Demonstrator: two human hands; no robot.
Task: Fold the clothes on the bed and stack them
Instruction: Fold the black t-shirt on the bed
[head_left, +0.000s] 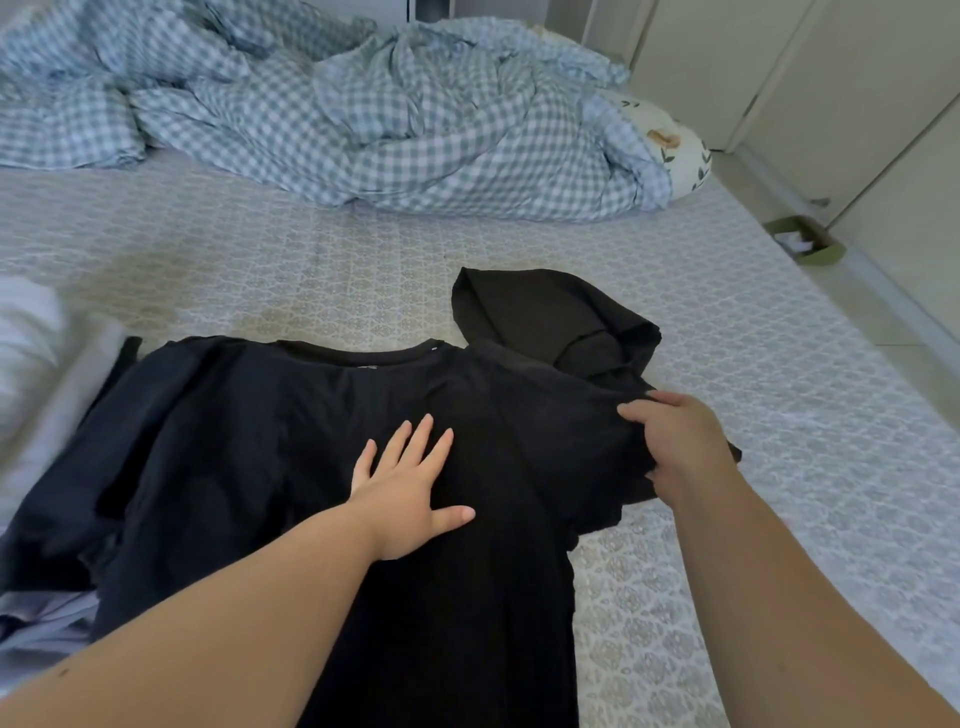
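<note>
A black t-shirt (291, 447) lies spread on the bed (727, 364), collar away from me. My left hand (410, 493) rests flat on its middle, fingers apart. My right hand (680, 447) grips the shirt's right sleeve near the shoulder and lifts the cloth a little. Behind the sleeve sits a folded black garment (550, 312). At the left edge lies a pile of pale clothes (47, 623), partly under the shirt.
A crumpled blue checked duvet (337, 114) covers the far end of the bed, with a floral pillow (670, 140) at its right. A white pillow (26, 338) lies at the left. Past the bed's right edge stands a small green bin (802, 241) by cupboard doors.
</note>
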